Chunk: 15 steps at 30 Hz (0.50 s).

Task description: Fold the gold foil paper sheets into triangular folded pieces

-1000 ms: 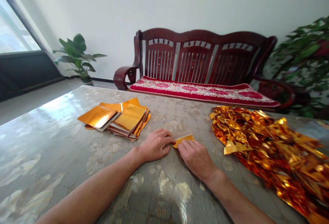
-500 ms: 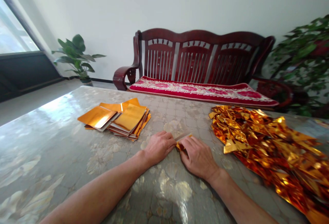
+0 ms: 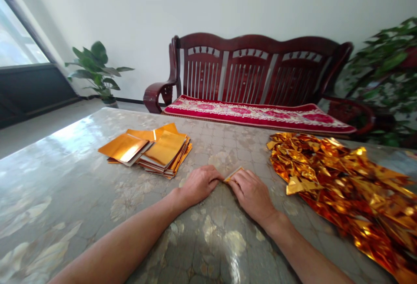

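Between my two hands, low over the table's middle, is a small sheet of gold foil paper (image 3: 235,173), partly folded, with a pale side and a gold edge showing. My left hand (image 3: 201,184) pinches its left corner with thumb and fingers. On the other side my right hand (image 3: 251,193) grips the near right part, fingers bent over it. My fingers hide much of the sheet. To the left lies a loose stack of flat gold foil papers (image 3: 164,148). At the right spreads a large heap of folded gold foil pieces (image 3: 329,179).
The table (image 3: 137,236) has a glossy floral cover. Beyond its far edge stands a dark red wooden bench (image 3: 247,73) with a red floral cushion (image 3: 254,112). Potted plants stand at the back left (image 3: 97,67) and at the right (image 3: 391,67).
Both hands stay close together at the same spot. The foil paper between them now looks narrower and flatter, with its gold edge slanting up to the right. The view has shifted slightly.
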Motion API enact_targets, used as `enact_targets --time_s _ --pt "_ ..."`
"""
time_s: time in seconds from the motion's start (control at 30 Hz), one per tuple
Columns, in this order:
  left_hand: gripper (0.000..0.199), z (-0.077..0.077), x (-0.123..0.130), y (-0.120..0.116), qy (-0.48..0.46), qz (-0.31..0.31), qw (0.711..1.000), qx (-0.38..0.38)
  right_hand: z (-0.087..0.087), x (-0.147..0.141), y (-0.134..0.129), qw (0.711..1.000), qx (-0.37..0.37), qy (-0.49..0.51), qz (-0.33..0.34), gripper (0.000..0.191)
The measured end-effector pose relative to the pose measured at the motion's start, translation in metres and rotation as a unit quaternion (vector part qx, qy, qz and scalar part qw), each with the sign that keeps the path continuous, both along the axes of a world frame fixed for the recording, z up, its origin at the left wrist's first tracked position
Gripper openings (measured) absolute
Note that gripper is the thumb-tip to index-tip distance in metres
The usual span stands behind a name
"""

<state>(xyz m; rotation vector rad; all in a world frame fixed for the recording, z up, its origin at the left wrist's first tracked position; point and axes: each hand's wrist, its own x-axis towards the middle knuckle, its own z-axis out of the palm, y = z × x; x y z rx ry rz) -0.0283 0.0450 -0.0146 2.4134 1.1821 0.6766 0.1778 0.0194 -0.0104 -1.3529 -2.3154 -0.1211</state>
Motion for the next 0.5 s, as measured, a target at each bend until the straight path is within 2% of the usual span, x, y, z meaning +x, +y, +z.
enact_targets --time_s 0.17,0.5 --pt "0.027 -0.0027 -0.0006 0.0022 -0.019 -0.001 1.000 -0.007 0.0001 -0.0011 0.0010 1.000 0.000 -0.003 -0.008 0.025" --pt "0.022 0.0058 0.0024 0.0000 0.011 0.044 0.999 -0.026 -0.0010 -0.0040 0.0047 0.999 -0.025 0.008 -0.046 0.021"
